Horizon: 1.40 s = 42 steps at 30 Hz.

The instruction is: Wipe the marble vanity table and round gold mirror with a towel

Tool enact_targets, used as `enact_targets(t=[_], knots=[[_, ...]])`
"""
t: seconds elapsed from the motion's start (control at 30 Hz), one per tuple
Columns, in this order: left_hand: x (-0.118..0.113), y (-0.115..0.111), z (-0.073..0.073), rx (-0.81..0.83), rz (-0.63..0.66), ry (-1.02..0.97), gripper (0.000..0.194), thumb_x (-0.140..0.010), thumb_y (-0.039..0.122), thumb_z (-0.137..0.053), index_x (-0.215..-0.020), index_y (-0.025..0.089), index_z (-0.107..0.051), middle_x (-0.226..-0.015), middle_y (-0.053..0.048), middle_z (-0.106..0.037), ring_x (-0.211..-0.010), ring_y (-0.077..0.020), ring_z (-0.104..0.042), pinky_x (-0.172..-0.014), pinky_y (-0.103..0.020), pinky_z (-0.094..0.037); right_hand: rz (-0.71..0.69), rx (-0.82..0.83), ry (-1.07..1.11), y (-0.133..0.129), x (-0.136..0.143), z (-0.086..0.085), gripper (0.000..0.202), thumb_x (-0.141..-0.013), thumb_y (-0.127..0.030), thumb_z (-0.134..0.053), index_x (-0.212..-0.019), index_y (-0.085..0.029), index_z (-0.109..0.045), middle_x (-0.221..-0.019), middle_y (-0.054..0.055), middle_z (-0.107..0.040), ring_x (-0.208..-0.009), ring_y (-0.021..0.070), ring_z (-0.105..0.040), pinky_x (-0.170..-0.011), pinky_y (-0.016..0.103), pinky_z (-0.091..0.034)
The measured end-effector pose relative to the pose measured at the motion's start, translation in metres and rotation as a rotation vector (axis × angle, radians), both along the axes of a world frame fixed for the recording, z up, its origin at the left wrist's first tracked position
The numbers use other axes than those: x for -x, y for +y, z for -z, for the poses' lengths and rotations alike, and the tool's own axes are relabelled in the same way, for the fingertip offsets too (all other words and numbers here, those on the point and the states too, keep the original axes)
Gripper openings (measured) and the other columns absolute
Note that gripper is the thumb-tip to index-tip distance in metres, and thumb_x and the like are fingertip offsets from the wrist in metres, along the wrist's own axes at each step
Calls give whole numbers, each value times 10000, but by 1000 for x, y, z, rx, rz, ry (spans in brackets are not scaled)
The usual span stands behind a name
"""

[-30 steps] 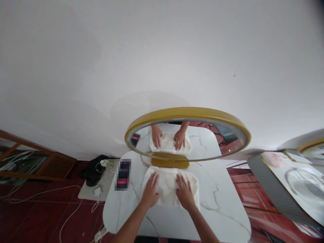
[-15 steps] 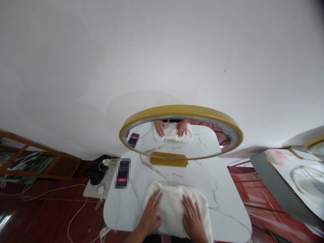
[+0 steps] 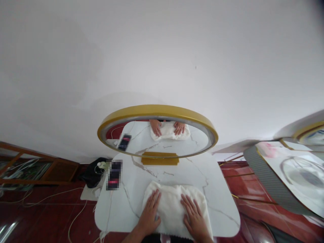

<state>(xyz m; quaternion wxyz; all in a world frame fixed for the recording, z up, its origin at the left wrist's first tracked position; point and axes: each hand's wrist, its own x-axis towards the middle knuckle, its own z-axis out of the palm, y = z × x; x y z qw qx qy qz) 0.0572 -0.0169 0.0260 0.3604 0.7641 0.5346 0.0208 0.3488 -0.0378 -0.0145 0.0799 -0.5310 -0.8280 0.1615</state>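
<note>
White cloth (image 3: 170,207) at bottom centre of frame has come closer to near edge of the bench (image 3: 224,206), probably easier to reach; left hand (image 3: 150,213) and right hand (image 3: 194,217) rest flat on it, grip spread.

A round mirror (image 3: 157,146) with a gold rim stands on a white table (image 3: 220,206). A black bag (image 3: 91,180) sits left of it, near a little bottle (image 3: 102,165). A wooden shelf (image 3: 59,172) is farther left. Another table (image 3: 268,185) stands right, on the red floor (image 3: 58,216).

hands (image 3: 150,212): 2 | white cloth (image 3: 171,207): 1 | gold-framed mirrors (image 3: 158,143): 2 | white-topped tables (image 3: 222,199): 2 | shelf (image 3: 63,170): 1
</note>
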Motion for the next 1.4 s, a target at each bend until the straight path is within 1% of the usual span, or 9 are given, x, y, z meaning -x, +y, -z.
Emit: enact_targets(t=[0.13,0.33,0.47,0.63,0.8,0.97,1.13,1.27,1.4], knots=[[-46,13,2,35,34,-49,1002,-616,165,-511,-1477,281,-12,-1537,84,110,-1422,-255,50,-1168,-463,-67,25,-41,-41,2,-49,1,627,-859,-304,-405,-1454,-297,-207,-1512,-49,-209,-1388,208,-201,-1138,416,-86],[-135,34,6,49,129,-140,985,-666,196,-556,-1476,282,-2,-1541,61,102,-1421,-256,41,-1167,-462,-91,133,-160,-92,-4,-138,3,637,-857,-323,-412,-1457,-288,-202,-1495,-32,-273,-1367,217,-263,-1130,412,-131],[-176,47,8,3,160,-144,912,-763,275,-548,-1475,276,22,-1545,34,82,-1421,-253,29,-1162,-477,-103,160,-191,-114,-5,-168,2,656,-847,-320,-415,-1462,-281,-189,-1494,-20,-278,-1368,230,-261,-1124,426,-150],[-185,69,10,-68,139,-106,850,-829,356,-515,-1476,270,29,-1546,16,38,-1422,-250,-14,-1156,-478,-154,187,-200,-121,23,-159,-3,663,-835,-286,-406,-1462,-263,-190,-1498,-9,-272,-1377,236,-235,-1126,459,-149],[-187,110,19,-160,69,-79,769,-861,320,-464,-1482,206,-25,-1550,-27,-19,-1419,-247,-35,-1151,-471,-188,283,-223,-102,83,-140,-9,657,-820,-246,-388,-1453,-222,-217,-1502,11,-264,-1388,228,-204,-1134,477,-139],[-207,164,23,-158,-37,-51,693,-872,287,-415,-1470,100,-119,-1544,-104,-61,-1411,-274,-30,-1150,-477,-181,357,-254,-114,149,-119,-9,632,-819,-204,-366,-1440,-198,-251,-1500,22,-272,-1394,211,-183,-1138,471,-120],[-222,200,15,-237,-116,-94,771,-844,197,-387,-1471,104,52,-1536,-95,70,-1399,-277,37,-1149,-496,-168,426,-288,-116,198,-105,-7,653,-822,-164,-354,-1456,-214,-207,-1486,14,-304,-1386,190,-207,-1139,451,-112],[-221,199,11,-254,-116,-96,831,-791,160,-422,-1469,96,54,-1533,-86,106,-1397,-274,69,-1154,-486,-152,403,-302,-89,201,-105,-8,642,-832,-171,-358,-1454,-213,-206,-1487,18,-305,-1388,188,-202,-1142,442,-111],[-209,173,11,-161,-62,-23,795,-771,168,-444,-1475,110,-81,-1548,-67,10,-1414,-251,14,-1156,-447,-178,354,-286,-66,172,-112,-9,633,-842,-192,-350,-1455,-206,-194,-1495,29,-288,-1394,207,-182,-1139,472,-120]])
